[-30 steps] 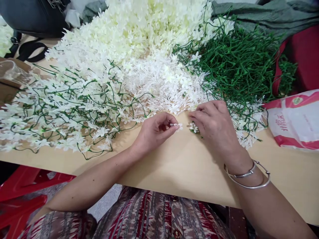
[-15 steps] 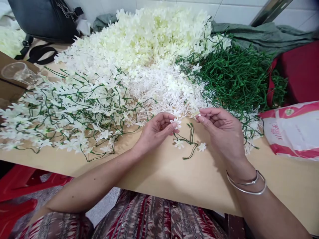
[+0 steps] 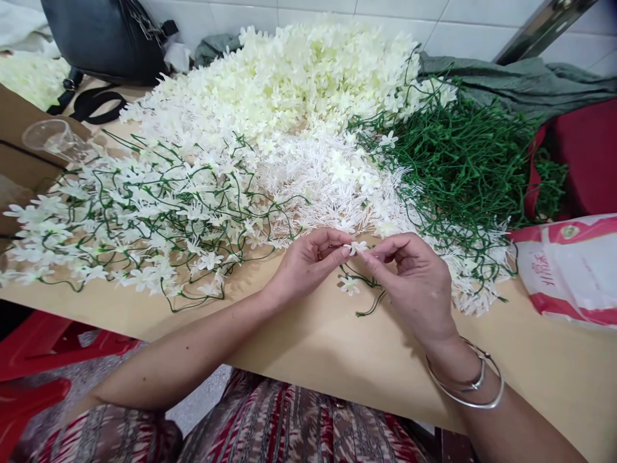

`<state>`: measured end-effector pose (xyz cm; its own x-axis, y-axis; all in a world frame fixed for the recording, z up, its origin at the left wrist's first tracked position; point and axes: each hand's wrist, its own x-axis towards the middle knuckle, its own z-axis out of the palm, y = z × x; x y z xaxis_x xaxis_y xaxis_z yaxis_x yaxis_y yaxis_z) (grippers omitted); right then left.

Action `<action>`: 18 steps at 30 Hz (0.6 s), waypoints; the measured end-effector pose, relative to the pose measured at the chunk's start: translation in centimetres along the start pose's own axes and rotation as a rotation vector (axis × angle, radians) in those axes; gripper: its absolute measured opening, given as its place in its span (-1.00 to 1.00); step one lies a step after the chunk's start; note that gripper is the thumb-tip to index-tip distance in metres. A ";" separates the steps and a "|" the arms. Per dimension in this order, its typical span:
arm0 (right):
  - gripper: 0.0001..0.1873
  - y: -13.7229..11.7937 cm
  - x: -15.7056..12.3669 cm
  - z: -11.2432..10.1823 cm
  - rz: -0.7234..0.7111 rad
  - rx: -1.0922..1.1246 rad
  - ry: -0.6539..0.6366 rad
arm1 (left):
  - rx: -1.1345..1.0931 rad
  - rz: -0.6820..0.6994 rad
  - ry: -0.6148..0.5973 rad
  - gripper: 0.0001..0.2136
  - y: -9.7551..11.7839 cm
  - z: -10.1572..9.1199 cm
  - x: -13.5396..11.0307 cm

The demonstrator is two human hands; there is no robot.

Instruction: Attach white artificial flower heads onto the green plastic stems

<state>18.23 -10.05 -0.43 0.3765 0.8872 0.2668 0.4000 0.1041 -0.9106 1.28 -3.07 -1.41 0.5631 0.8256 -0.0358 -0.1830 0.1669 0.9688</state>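
Observation:
My left hand [image 3: 304, 265] and my right hand [image 3: 418, 283] meet fingertip to fingertip above the tan table [image 3: 337, 347]. Both pinch a small white plastic flower [image 3: 357, 247] between them. Under the hands a thin green stem sprig [image 3: 366, 290] with a white flower on it lies on the table. Behind lie a heap of loose cream flowers [image 3: 299, 83], a spread of white spiky flower parts [image 3: 332, 180], and a pile of bare green stems [image 3: 463, 154]. Finished stems with flowers [image 3: 135, 225] lie at the left.
A black bag [image 3: 103, 38] and a clear plastic cup [image 3: 55, 138] are at the back left. A red and white plastic bag [image 3: 573, 270] lies at the right, with red fabric and a grey-green cloth [image 3: 520, 77] behind it. Red plastic stools [image 3: 43, 360] stand below the table's left edge.
My right hand came in from the white flower parts to meet my left hand at the small flower. The green sprig, held a second ago, now lies on the table.

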 end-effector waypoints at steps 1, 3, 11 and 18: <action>-0.83 0.1 0.0 0.0 0.005 0.008 0.002 | 0.028 0.004 -0.005 -0.71 -0.1 0.1 -0.1; -0.81 0.1 0.0 0.0 0.012 -0.001 0.014 | 0.076 0.001 -0.013 -0.73 -0.1 0.2 -0.3; -0.81 -0.2 -0.6 0.5 -0.091 -0.114 0.082 | 0.040 -0.021 -0.031 -0.77 0.0 0.6 -0.5; -0.78 -0.5 -0.7 0.5 -0.165 -0.161 0.117 | -0.059 -0.086 0.005 -0.69 0.2 0.8 -0.4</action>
<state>17.31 -10.45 -0.28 0.3858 0.8051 0.4506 0.5882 0.1616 -0.7924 1.68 -3.76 -0.98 0.5749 0.8094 -0.1198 -0.1816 0.2691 0.9458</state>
